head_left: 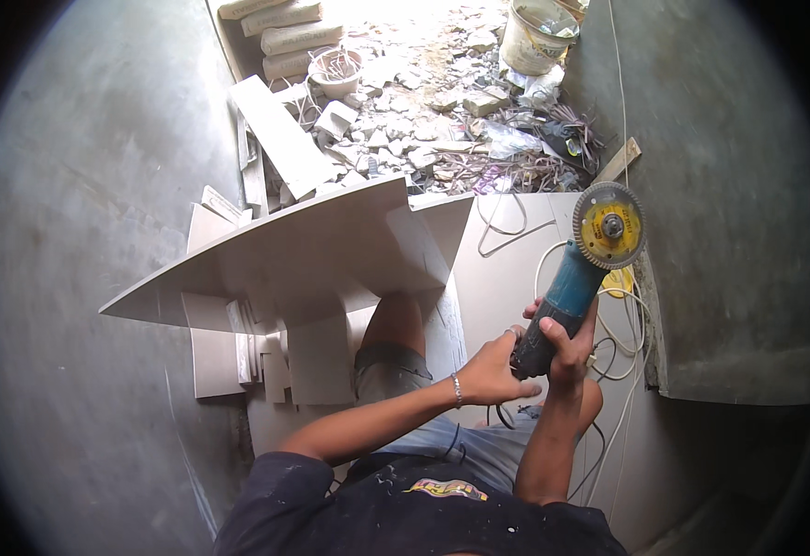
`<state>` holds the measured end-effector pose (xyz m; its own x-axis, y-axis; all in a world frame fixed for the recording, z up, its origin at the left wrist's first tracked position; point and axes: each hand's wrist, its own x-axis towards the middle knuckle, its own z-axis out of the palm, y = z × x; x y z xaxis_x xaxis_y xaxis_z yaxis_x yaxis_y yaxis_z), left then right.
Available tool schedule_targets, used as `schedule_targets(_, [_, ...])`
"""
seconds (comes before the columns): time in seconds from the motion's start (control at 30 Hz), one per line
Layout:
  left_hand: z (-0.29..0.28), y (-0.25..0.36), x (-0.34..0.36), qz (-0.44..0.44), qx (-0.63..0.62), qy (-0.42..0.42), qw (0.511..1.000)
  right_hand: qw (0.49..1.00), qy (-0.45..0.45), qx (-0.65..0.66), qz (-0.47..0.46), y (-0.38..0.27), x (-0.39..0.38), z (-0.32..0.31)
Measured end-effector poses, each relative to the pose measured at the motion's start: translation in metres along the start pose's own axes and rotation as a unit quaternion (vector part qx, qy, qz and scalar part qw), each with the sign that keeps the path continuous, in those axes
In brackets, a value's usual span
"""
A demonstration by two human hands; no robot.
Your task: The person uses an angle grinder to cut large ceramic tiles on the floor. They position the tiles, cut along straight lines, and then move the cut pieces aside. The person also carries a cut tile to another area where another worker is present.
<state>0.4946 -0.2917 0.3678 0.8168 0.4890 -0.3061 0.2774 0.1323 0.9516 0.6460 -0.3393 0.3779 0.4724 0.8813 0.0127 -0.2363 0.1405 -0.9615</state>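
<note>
The wide head camera looks down from close above and behind the angle grinder [571,287]. It faces rubble [395,139] beyond the grinder.

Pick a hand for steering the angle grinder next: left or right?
Right, likely. The right hand wraps around the angle grinder, closer to its disc; the left hand is back at the tool's rear end.

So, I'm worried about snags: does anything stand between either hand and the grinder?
Nothing visible does. The bare right hand grips the grinder directly, and the left hand is right at its black rear end.
</note>
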Motion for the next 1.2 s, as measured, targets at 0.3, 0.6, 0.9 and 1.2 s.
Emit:
schedule_targets(0.3, [0.012,0.007,0.022,0.020,0.003,0.175,0.984,0.998,-0.018,-0.026,-0.049,0.001,0.006,0.015])
schedule_targets(0.6, [-0.008,0.030,0.023,0.076,-0.023,0.115,0.990,0.988,-0.072,0.134,-0.019,0.005,0.013,-0.013])
schedule_targets(0.9, [-0.005,0.026,0.022,0.096,0.039,0.134,0.986,0.991,-0.104,0.081,-0.005,0.016,0.020,-0.006])
schedule_targets(1.2, [-0.021,0.035,0.022,0.089,0.058,0.114,0.988,0.925,-0.138,0.354,0.035,0.007,0.025,0.008])
